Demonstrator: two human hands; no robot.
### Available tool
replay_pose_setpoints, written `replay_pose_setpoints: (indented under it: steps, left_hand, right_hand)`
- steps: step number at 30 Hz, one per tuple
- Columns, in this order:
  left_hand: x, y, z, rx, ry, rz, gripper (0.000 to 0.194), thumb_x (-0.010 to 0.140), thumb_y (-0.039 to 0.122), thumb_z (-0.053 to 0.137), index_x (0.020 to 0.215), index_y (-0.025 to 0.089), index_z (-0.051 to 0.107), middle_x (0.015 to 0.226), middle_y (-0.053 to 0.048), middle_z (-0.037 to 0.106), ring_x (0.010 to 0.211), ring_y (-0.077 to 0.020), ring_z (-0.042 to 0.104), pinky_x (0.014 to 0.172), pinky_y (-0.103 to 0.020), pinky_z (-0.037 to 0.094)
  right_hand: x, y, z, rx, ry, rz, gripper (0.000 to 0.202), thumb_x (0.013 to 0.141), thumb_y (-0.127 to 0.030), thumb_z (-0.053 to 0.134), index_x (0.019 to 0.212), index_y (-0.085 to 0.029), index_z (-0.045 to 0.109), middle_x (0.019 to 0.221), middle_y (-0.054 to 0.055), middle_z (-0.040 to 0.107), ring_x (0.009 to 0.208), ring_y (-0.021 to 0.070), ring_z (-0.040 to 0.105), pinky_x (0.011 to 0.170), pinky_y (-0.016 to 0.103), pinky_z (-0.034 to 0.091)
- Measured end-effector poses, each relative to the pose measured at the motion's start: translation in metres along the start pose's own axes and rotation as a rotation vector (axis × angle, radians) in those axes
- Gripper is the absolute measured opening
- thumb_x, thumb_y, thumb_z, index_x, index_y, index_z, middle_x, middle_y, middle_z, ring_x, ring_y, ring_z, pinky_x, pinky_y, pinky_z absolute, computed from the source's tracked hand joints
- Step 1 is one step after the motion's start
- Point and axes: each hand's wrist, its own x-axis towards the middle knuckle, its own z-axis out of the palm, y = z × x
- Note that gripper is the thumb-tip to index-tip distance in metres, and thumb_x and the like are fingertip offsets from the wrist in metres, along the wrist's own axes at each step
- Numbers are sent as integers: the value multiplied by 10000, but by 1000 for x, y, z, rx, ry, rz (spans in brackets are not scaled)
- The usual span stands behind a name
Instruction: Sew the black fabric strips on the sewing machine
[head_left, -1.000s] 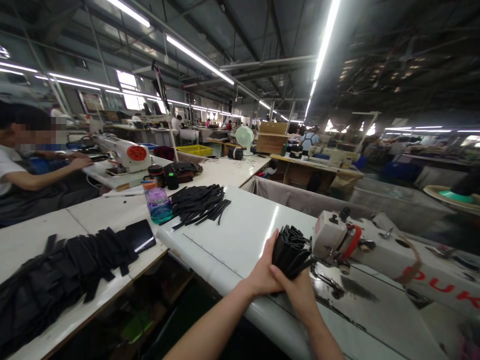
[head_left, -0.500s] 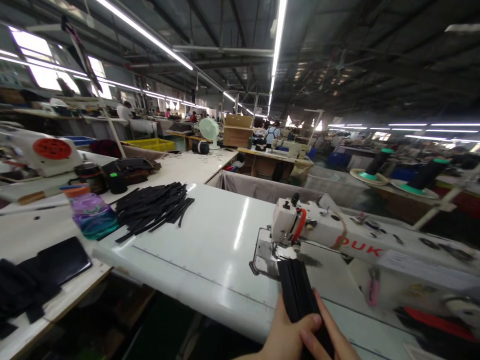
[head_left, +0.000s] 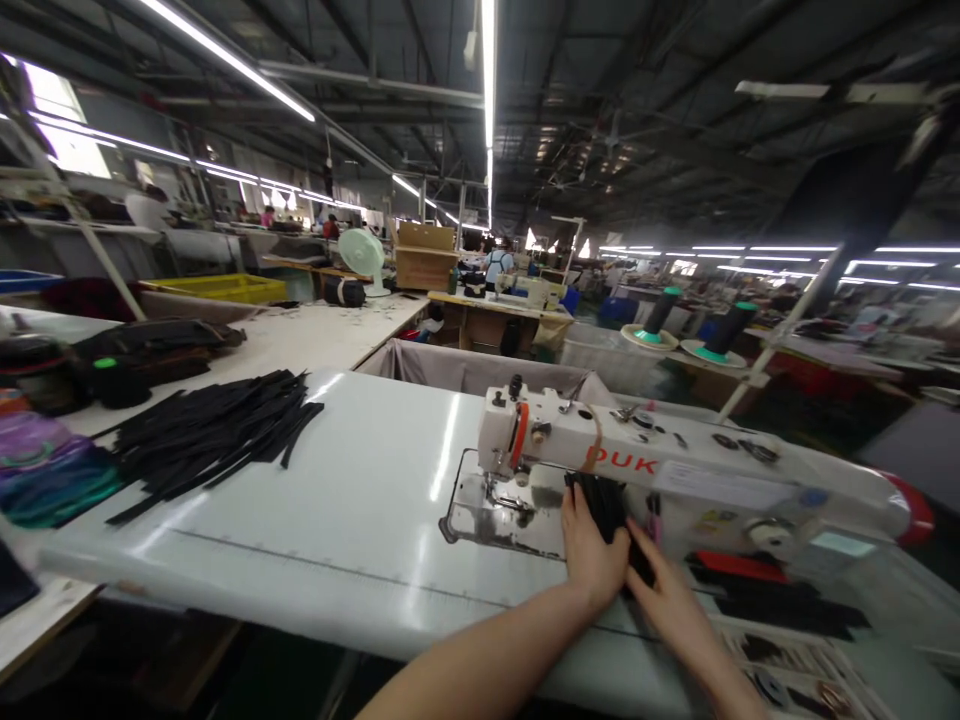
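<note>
A bundle of black fabric strips [head_left: 602, 500] is between my two hands, just right of the sewing machine's needle area and under its arm. My left hand [head_left: 592, 550] is closed round the bundle's left side, fingers pointing away from me. From the right, my right hand [head_left: 664, 580] grips the near end, its fingers partly hidden by the strips. The white sewing machine [head_left: 555, 430] has a metal plate [head_left: 480, 520] beneath its needle, with no fabric on it. A loose pile of black strips [head_left: 217, 430] lies on the left of the white tabletop [head_left: 375, 500].
Left of the pile are a purple and teal bag [head_left: 45, 465] and a green-topped black spool [head_left: 116, 383]. Right of my hands lie red and black pieces [head_left: 750, 580] and a tray of small parts [head_left: 795, 660]. Two thread cones [head_left: 720, 335] stand behind the machine.
My hands have carried the black bundle from in front of the needle to the right, under the machine's arm. The camera view has turned to the right.
</note>
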Motion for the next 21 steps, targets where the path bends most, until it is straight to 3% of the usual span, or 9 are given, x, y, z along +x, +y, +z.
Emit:
replay_pose_setpoints:
  steps: [4,8,13,17,21]
  left_hand:
    - [-2,-7,13,122,11,50,701,777,185,525,1450,50,384,1582,-165,225,1481,-280,154,1226,-375,101]
    - [1,2,21,162,-91,40,732,783,223,522,1466,24,347,1579,-187,206,1485,-288,128,1225,-406,96]
    - [1,-3,15,166,-143,107,687,839,270,483,1471,35,346,1588,-174,178,1485,-290,123,1224,-407,101]
    - [-10,-14,6,160,-142,242,612,887,273,435,1465,79,381,1600,-106,169,1491,-269,105,1228,-408,111]
    - [-17,-18,6,157,-146,306,620,875,313,500,1460,132,402,1603,-79,159,1488,-277,123,1227,-455,112]
  right_hand:
    - [-28,2,8,-34,56,-32,608,868,-469,422,1382,-149,483,1455,145,472,1376,255,392,1157,468,264]
    - [-37,-1,11,-172,117,-82,577,918,-420,360,1424,-154,433,1430,138,501,1342,247,441,1124,475,331]
    - [-34,-3,-8,-250,119,-70,534,915,-493,367,1280,-178,597,1294,111,628,1211,256,571,1047,431,427]
    - [-30,-3,-27,-428,225,102,589,911,-557,313,1046,-166,732,957,153,749,863,321,712,711,412,554]
    - [-12,-7,-30,-564,268,186,549,857,-604,403,959,-209,772,652,133,721,489,290,645,461,374,450]
